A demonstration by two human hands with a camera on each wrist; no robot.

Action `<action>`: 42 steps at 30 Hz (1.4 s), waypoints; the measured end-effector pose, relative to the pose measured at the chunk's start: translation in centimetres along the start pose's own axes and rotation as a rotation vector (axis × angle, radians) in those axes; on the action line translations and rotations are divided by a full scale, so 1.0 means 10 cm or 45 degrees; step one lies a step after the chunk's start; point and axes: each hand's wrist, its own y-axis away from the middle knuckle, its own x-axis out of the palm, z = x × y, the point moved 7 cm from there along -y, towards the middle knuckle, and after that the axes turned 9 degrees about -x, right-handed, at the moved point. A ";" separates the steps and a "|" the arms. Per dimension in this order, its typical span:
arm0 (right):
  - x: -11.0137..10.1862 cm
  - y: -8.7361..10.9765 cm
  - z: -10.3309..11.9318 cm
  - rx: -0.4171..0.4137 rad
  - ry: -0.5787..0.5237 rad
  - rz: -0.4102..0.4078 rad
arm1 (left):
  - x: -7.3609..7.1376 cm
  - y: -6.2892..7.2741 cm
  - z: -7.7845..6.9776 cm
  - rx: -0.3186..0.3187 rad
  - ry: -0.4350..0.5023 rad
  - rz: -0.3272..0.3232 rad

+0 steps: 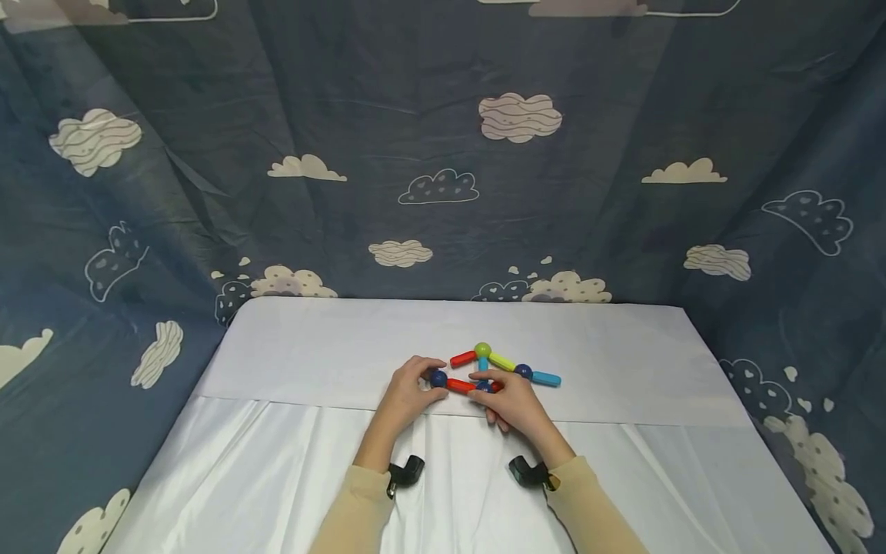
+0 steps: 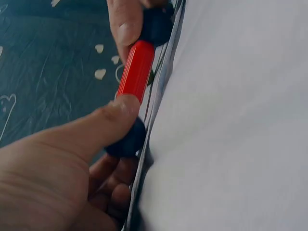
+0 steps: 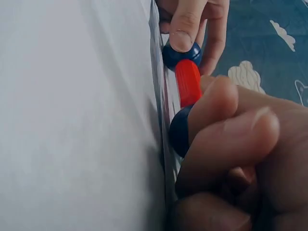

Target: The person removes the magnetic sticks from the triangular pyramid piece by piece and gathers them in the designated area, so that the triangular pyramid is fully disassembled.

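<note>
Left grip (image 1: 407,392) was clamped, thumb and fingers, on a dark blue ball (image 1: 438,378), right grip (image 1: 516,402) on another ball (image 3: 179,132); a red stick (image 1: 461,386) joined both near the white desk's (image 1: 311,354) front edge, a green ball (image 1: 482,350) beyond.

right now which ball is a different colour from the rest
The lime ball, between a red rod and the lime rod; the other three visible balls are dark blue.
</note>
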 end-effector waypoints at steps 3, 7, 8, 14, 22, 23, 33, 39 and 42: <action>0.01 0.00 0.04 -0.008 0.061 -0.024 | -0.03 -0.03 0.03 0.005 0.011 -0.005; 0.02 0.01 0.07 -0.029 0.149 -0.053 | -0.04 -0.05 0.04 0.001 0.033 -0.016; 0.03 0.01 0.07 -0.036 0.166 -0.059 | -0.04 -0.05 0.05 -0.007 0.040 -0.016; 0.05 0.03 0.09 -0.074 0.227 -0.099 | -0.03 -0.03 0.06 -0.036 0.051 -0.011; 0.05 0.03 0.09 -0.108 0.199 -0.115 | -0.04 -0.01 0.05 -0.023 0.066 -0.032; 0.05 0.03 0.09 -0.110 0.197 -0.116 | -0.04 -0.01 0.06 -0.025 0.067 -0.035; 0.04 0.03 0.09 -0.100 0.192 -0.123 | -0.05 0.01 0.04 -0.019 0.071 -0.057; 0.04 0.04 0.08 -0.101 0.178 -0.121 | -0.07 0.01 0.04 -0.049 0.095 -0.064; 0.03 0.04 0.07 -0.101 0.171 -0.122 | -0.10 0.01 0.07 -0.071 0.108 -0.092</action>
